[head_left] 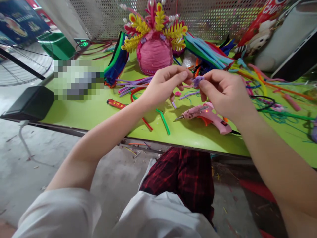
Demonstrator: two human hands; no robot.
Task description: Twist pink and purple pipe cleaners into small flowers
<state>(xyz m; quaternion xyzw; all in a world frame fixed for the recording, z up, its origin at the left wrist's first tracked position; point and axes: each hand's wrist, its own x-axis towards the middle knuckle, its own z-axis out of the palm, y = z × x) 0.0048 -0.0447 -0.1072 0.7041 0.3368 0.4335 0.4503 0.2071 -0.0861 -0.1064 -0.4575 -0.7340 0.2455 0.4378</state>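
Both hands up over green desk (81,112): left hand (163,86) and right hand (224,94) grip pinched on same small purple flower (198,80). Pink glue gun (206,116) lying just below.

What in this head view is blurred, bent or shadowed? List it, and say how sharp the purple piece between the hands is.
Head view: a pixelated patch masks part of the green table; wide-angle bending bows the table edge and stretches both forearms; soft shadows fall under the left hand and right hand, over the pink glue gun; the purple piece is small and slightly soft.
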